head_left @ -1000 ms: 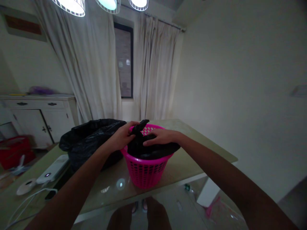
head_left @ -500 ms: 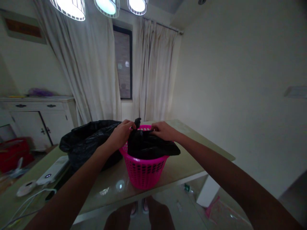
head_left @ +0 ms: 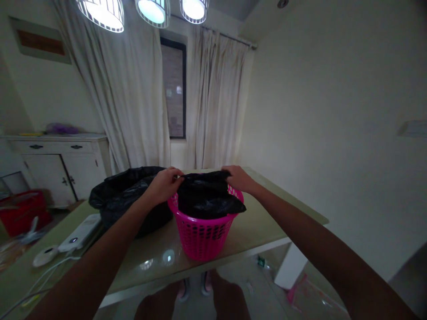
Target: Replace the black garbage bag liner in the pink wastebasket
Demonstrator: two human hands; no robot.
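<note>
- While both hands pinch its far edge, the black bag (head_left: pixel 207 198) sits in the pink basket (head_left: pixel 203 235) on the counter (head_left: pixel 260 222).
- Left hand (head_left: pixel 163 184) grips the left corner, right hand (head_left: pixel 238 178) the right.
- Another black bag (head_left: pixel 130 195) lies left.

a basket (head_left: pixel 203 235) stands on the table (head_left: pixel 253 224), a bag (head_left: pixel 130 195) just left of it.

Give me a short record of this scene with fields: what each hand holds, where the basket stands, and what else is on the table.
left hand: grips edge of black bag
right hand: grips the bag's other edge
black bag: stretched between hands, inside pink basket
pink basket: upright on table, near front edge
beside basket: larger black bag, to its left
far left: white device
</note>
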